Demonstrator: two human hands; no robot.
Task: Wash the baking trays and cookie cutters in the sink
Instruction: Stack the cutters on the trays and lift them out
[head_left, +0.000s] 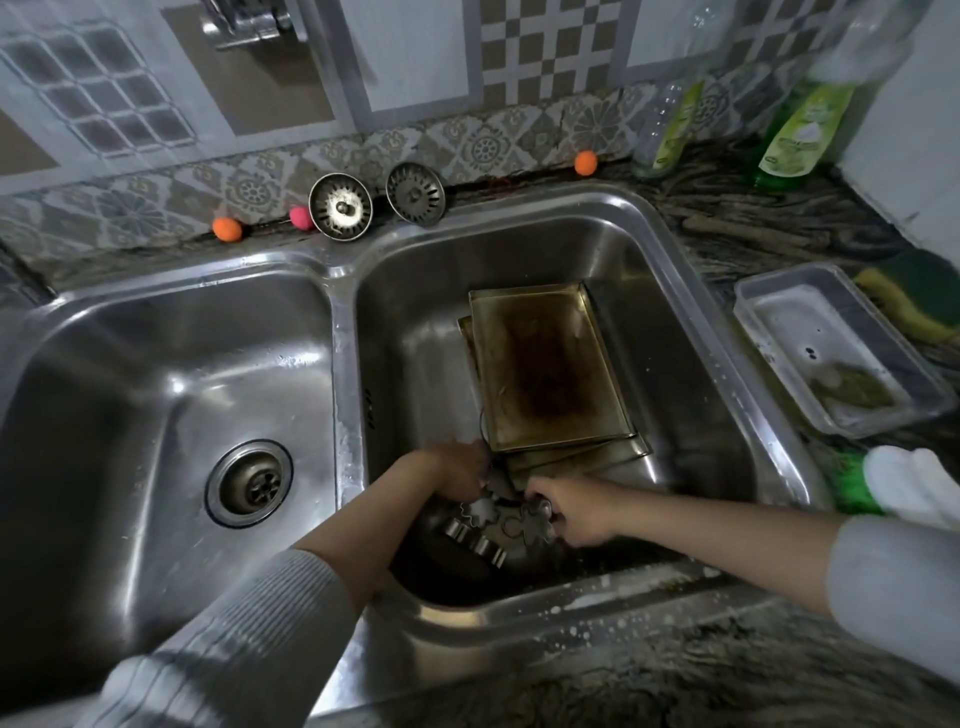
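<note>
Right sink basin: stacked baking trays far, both hands, left hand and right hand, gripping cookie cutters near.

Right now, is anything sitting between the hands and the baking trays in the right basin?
Nothing visible. The left hand and right hand are at the cookie cutters, right beside the stacked baking trays in the right basin.

No words or numbers can be read anywhere. The green soap bottle by the wall has a light label with a white picture, but its writing is too blurry. The clear bottle beside it has a green label, also too blurry.
</note>
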